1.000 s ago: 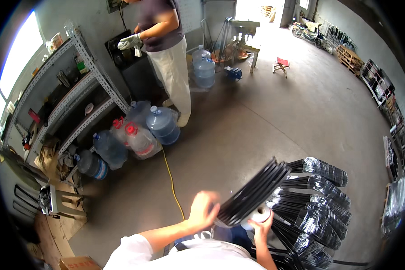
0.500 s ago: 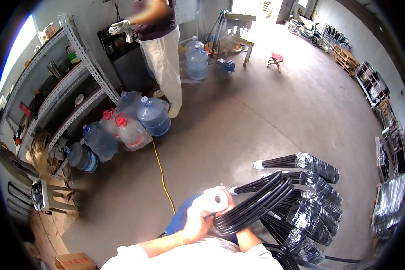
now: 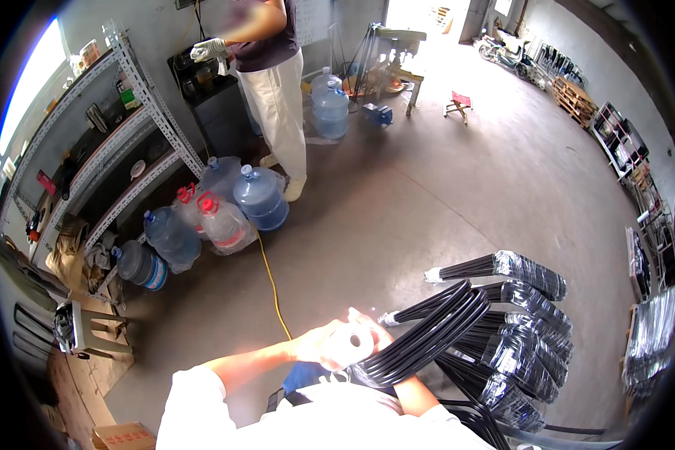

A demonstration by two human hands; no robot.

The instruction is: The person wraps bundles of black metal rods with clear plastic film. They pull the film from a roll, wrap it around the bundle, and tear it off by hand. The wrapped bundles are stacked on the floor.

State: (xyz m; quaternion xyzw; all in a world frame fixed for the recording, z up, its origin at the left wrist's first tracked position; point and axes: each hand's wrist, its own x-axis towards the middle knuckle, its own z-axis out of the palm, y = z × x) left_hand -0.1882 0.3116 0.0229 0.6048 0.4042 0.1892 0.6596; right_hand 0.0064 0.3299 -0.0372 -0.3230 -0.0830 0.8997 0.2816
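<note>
At the lower middle, my left hand [image 3: 316, 343] is closed round a white roll of plastic wrap film [image 3: 350, 346], its hollow core end facing up. Close beside it, my right hand [image 3: 375, 330] grips the end of a bundle of black bent tubes [image 3: 427, 334]; the bundle and roll hide part of this hand. Clear film seems to lie round the gripped end of the bundle, touching the roll. The looped end of the tubes points up and to the right.
Several film-wrapped bundles of black tubes [image 3: 529, 337] lie on the floor at right. A yellow cable [image 3: 272, 289] crosses the floor. Large water bottles [image 3: 261, 196] stand by a metal shelf [image 3: 154, 112]; another person [image 3: 274, 97] wearing gloves stands behind them. A stool [image 3: 94, 330] is at left.
My left hand has swung from below the roll round to its left side, the forearm now reaching in flatter. The roll has shifted slightly left and down. The bundle has barely moved.
</note>
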